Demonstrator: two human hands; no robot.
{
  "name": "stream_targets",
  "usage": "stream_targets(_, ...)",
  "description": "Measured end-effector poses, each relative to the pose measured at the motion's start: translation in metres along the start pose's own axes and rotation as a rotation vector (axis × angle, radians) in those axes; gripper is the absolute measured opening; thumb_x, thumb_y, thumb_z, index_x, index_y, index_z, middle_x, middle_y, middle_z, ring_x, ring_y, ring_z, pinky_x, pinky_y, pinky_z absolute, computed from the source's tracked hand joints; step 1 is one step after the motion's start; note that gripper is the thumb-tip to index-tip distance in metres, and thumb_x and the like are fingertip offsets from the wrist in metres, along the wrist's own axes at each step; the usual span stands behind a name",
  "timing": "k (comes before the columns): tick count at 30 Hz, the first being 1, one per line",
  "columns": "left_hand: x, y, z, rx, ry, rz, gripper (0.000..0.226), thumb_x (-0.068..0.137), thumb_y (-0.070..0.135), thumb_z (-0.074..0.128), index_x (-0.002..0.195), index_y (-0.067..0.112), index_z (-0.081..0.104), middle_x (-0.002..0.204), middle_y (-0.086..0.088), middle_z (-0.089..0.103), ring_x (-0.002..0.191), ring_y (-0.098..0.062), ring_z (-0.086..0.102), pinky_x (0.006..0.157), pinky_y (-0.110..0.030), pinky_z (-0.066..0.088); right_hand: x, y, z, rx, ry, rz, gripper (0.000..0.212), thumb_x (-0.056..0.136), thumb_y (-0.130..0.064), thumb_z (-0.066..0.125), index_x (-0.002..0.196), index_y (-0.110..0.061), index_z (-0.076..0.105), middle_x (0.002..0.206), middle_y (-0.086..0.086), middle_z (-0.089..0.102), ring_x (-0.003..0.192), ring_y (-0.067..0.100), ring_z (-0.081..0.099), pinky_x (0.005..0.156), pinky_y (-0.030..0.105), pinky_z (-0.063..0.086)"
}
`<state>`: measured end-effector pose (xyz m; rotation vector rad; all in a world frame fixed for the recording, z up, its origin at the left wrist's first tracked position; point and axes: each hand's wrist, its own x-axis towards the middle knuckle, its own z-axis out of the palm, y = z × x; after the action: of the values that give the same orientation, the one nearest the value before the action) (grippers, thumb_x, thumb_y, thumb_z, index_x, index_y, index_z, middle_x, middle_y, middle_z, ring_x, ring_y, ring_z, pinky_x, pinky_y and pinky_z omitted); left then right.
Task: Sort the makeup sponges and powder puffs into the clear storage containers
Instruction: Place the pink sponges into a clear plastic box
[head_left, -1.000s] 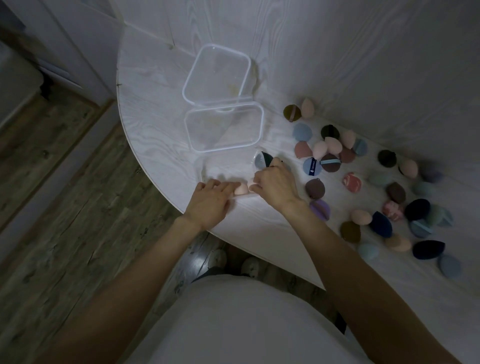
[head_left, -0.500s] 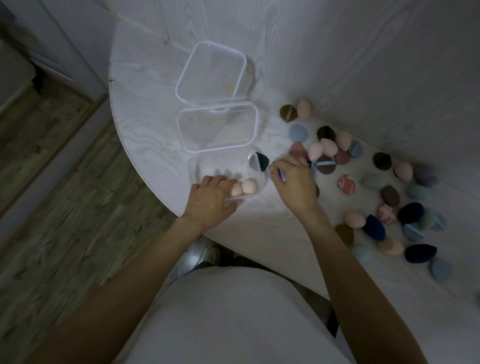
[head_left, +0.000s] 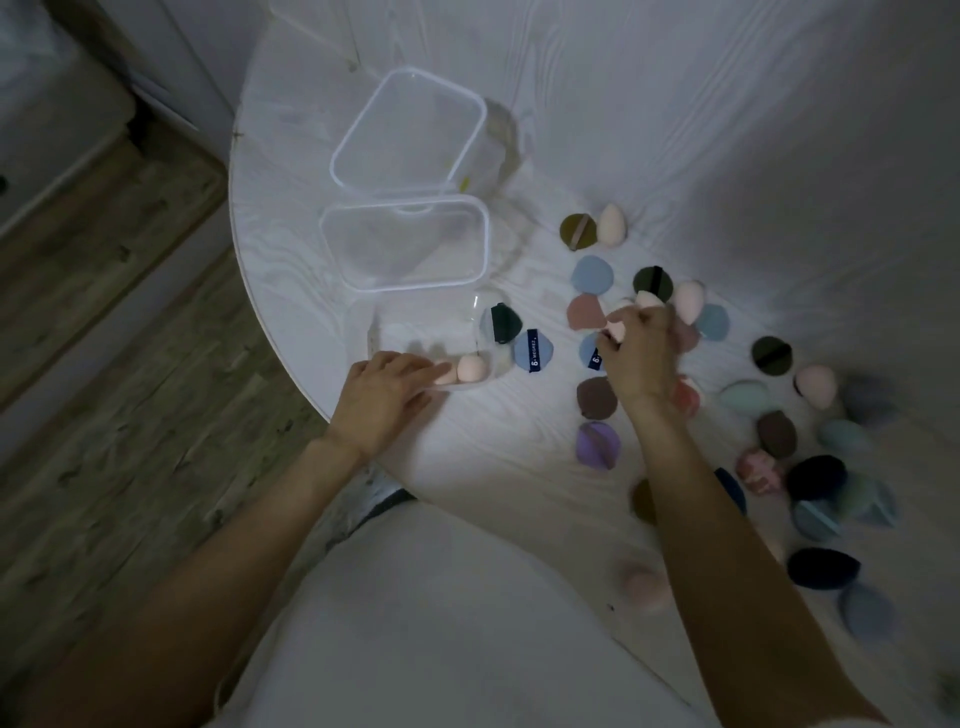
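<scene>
My right hand (head_left: 636, 353) had left the small clear container (head_left: 431, 345) near the worktop's left edge and moved to the pile in the middle. There its grip closed on a pink sponge (head_left: 618, 328). My left hand (head_left: 384, 397) rested flat against that container, where two pink sponges (head_left: 462, 370) already sat, so a third should follow.

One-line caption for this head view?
Left hand steadies the nearest clear container while right hand picks a pink sponge from the table.
</scene>
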<state>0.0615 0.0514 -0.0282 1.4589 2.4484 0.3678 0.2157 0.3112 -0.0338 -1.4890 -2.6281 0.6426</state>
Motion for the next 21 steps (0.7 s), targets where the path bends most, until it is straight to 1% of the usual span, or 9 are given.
stream_targets(3, 0.002, 0.006, 0.003, -0.049, 0.011, -0.019, 0.041, 0.083, 0.019, 0.069, 0.122, 0.027, 0.061, 0.114, -0.004, 0.066, 0.098, -0.034, 0.058, 0.076, -0.041, 0.045, -0.012, -0.003, -0.003, 0.2, 0.098, -0.015, 0.026, 0.082, -0.015, 0.07, 0.104, -0.008, 0.058, 0.124, 0.016, 0.045, 0.103, 0.027, 0.053, 0.083, 0.028, 0.045)
stream_targets(5, 0.001, 0.007, 0.005, -0.053, 0.015, -0.026, 0.041, 0.083, 0.02, 0.068, 0.122, 0.027, 0.061, 0.114, -0.004, 0.066, 0.098, -0.034, 0.058, 0.076, -0.041, 0.046, -0.026, -0.014, -0.007, 0.346, 0.11, -0.08, 0.026, 0.08, -0.012, 0.071, 0.099, -0.007, 0.055, 0.118, 0.012, 0.05, 0.097, 0.022, 0.053, 0.077, 0.025, 0.044)
stream_targets(9, 0.0, 0.006, 0.008, -0.027, 0.01, -0.026, 0.04, 0.086, 0.024, 0.065, 0.125, 0.029, 0.058, 0.116, -0.003, 0.065, 0.094, -0.032, 0.057, 0.074, -0.039, 0.044, -0.052, -0.054, -0.012, 0.516, -0.009, -0.407, 0.019, 0.083, -0.006, 0.065, 0.098, -0.007, 0.055, 0.101, 0.002, 0.056, 0.085, 0.008, 0.05, 0.069, 0.009, 0.038)
stream_targets(10, 0.0, 0.006, 0.008, -0.021, 0.001, -0.026, 0.04, 0.087, 0.025, 0.063, 0.126, 0.03, 0.057, 0.117, -0.002, 0.065, 0.095, -0.031, 0.056, 0.074, -0.038, 0.043, -0.054, -0.064, -0.009, 0.495, -0.075, -0.479, 0.018, 0.083, -0.006, 0.064, 0.1, -0.008, 0.057, 0.1, 0.002, 0.058, 0.086, 0.01, 0.051, 0.071, 0.011, 0.04)
stream_targets(12, 0.001, 0.006, 0.008, -0.01, -0.028, -0.035, 0.041, 0.088, 0.028, 0.06, 0.129, 0.033, 0.054, 0.121, 0.0, 0.062, 0.098, -0.029, 0.054, 0.075, -0.038, 0.041, -0.054, -0.08, 0.0, 0.361, -0.174, -0.595, 0.02, 0.083, -0.006, 0.061, 0.103, -0.012, 0.06, 0.102, 0.004, 0.061, 0.092, 0.016, 0.053, 0.077, 0.027, 0.045)
stream_targets(14, 0.0, 0.004, 0.008, -0.002, -0.042, -0.033, 0.042, 0.09, 0.03, 0.058, 0.131, 0.034, 0.052, 0.125, 0.001, 0.06, 0.101, -0.029, 0.052, 0.077, -0.038, 0.04, -0.048, -0.092, 0.013, 0.199, -0.192, -0.659, 0.026, 0.083, -0.005, 0.059, 0.108, -0.013, 0.061, 0.104, 0.006, 0.061, 0.098, 0.022, 0.052, 0.08, 0.037, 0.046)
stream_targets(16, 0.001, 0.004, 0.007, 0.004, -0.054, -0.035, 0.042, 0.091, 0.032, 0.054, 0.133, 0.035, 0.048, 0.129, 0.003, 0.057, 0.105, -0.027, 0.05, 0.079, -0.037, 0.038, -0.04, -0.099, 0.023, 0.011, -0.164, -0.678, 0.029, 0.085, -0.008, 0.059, 0.114, -0.012, 0.059, 0.105, 0.009, 0.064, 0.101, 0.025, 0.05, 0.082, 0.037, 0.044)
stream_targets(18, 0.002, 0.004, 0.007, 0.008, -0.066, -0.035, 0.043, 0.092, 0.032, 0.052, 0.135, 0.036, 0.046, 0.131, 0.005, 0.055, 0.108, -0.026, 0.048, 0.08, -0.036, 0.036, -0.032, -0.101, 0.031, -0.21, -0.122, -0.709, 0.025, 0.087, -0.015, 0.057, 0.112, -0.01, 0.059, 0.102, 0.008, 0.066, 0.102, 0.025, 0.047, 0.084, 0.032, 0.036)
stream_targets(21, 0.002, 0.004, 0.006, -0.001, -0.055, -0.021, 0.044, 0.092, 0.03, 0.054, 0.134, 0.038, 0.046, 0.13, 0.006, 0.057, 0.108, -0.026, 0.049, 0.081, -0.038, 0.037, -0.028, -0.097, 0.039, -0.256, -0.158, -0.687, 0.025, 0.09, -0.022, 0.055, 0.112, -0.014, 0.065, 0.104, 0.004, 0.065, 0.105, 0.022, 0.043, 0.085, 0.025, 0.028)
